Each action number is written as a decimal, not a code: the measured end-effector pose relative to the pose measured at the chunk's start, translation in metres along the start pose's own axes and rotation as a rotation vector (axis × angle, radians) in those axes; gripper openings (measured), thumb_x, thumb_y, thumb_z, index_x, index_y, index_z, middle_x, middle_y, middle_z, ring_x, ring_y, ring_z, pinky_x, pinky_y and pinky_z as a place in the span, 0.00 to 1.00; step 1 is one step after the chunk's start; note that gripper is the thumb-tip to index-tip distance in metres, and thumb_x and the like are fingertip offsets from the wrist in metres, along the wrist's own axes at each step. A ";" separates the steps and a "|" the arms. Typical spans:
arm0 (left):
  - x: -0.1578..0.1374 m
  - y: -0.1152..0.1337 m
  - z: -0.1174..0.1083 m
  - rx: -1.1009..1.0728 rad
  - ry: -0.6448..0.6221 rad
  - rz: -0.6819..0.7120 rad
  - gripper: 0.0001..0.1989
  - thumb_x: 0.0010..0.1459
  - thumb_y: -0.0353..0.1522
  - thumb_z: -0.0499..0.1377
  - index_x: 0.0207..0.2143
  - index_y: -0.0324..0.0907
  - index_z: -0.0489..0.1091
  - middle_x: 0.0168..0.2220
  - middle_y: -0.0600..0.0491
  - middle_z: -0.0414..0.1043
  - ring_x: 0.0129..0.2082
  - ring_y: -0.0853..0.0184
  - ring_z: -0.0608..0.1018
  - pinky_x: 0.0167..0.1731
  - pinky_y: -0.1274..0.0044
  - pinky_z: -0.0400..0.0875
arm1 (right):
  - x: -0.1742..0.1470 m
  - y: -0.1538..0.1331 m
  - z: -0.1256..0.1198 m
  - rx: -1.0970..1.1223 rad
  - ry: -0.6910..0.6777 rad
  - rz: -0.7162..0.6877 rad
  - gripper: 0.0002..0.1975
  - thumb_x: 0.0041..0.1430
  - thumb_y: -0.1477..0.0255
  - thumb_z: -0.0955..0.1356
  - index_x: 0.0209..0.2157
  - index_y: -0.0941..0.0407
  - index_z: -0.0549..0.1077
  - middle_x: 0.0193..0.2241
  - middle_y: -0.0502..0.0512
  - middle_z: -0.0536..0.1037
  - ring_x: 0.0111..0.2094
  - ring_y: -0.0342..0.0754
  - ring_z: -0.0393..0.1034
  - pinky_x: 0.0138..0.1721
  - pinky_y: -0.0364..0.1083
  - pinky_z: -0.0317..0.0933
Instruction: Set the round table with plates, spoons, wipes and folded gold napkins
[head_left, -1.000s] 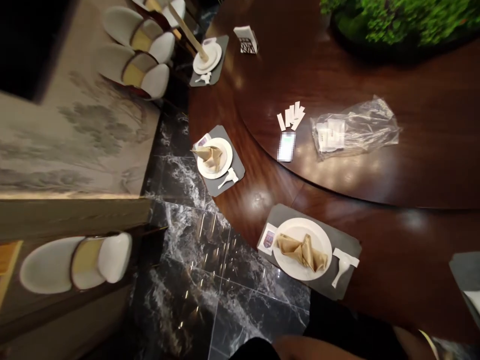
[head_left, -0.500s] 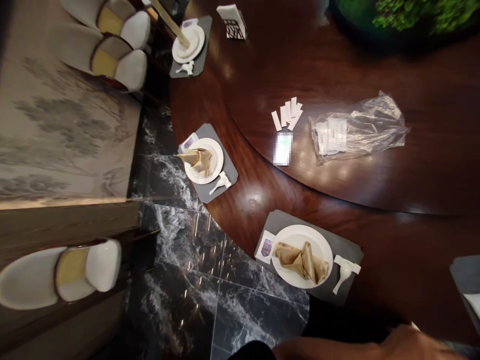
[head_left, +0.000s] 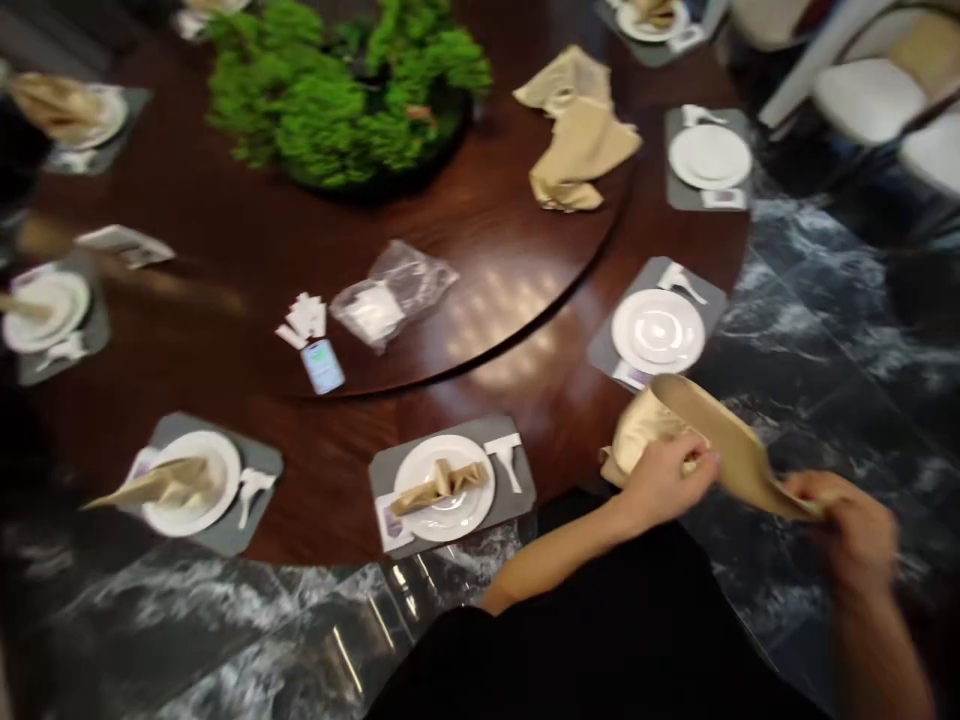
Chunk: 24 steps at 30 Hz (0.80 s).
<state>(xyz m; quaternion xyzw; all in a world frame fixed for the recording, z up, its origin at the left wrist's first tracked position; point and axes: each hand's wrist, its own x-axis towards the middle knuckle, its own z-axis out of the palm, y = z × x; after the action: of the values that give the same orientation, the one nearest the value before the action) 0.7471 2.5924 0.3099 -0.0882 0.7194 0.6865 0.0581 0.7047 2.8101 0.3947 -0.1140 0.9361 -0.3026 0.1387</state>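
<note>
A gold cloth napkin (head_left: 731, 440) is stretched between my two hands in front of my body, past the table's edge. My left hand (head_left: 670, 477) is closed on its near part, where the cloth loops and bulges upward. Farther right, my right hand (head_left: 847, 525) pinches the other end; it is slightly blurred. Just beyond the napkin lies a bare white plate (head_left: 658, 332) on a grey placemat (head_left: 600, 350). To the left, another white plate (head_left: 469, 515) carries a folded gold napkin (head_left: 442, 487), with a white spoon on its rest (head_left: 506, 460) beside it.
A green plant arrangement (head_left: 352, 110) fills the turntable's centre. Loose gold napkins (head_left: 581, 140) lie in a heap at its right. Nearer are a plastic bag (head_left: 394, 295), a phone (head_left: 322, 366) and white paper slips (head_left: 304, 318). White chairs (head_left: 870, 100) stand at the right.
My view has swung to the right, bringing the plant, the napkin heap and the right-hand settings into sight. Both hands now show, holding a gold napkin; before, only part of one arm and hand showed.
</note>
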 end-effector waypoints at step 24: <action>0.302 0.101 0.232 -0.246 -0.052 0.001 0.17 0.69 0.31 0.57 0.57 0.43 0.79 0.27 0.58 0.74 0.22 0.71 0.77 0.28 0.80 0.79 | 0.218 0.215 -0.159 -0.017 0.391 -0.659 0.10 0.77 0.72 0.73 0.53 0.50 0.86 0.44 0.58 0.88 0.44 0.52 0.84 0.51 0.51 0.81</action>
<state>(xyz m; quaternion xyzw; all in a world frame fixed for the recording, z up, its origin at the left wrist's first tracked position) 0.4227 2.8137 0.3351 -0.0762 0.6279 0.7718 0.0652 0.4212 3.0000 0.3483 -0.3503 0.8604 -0.3392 -0.1482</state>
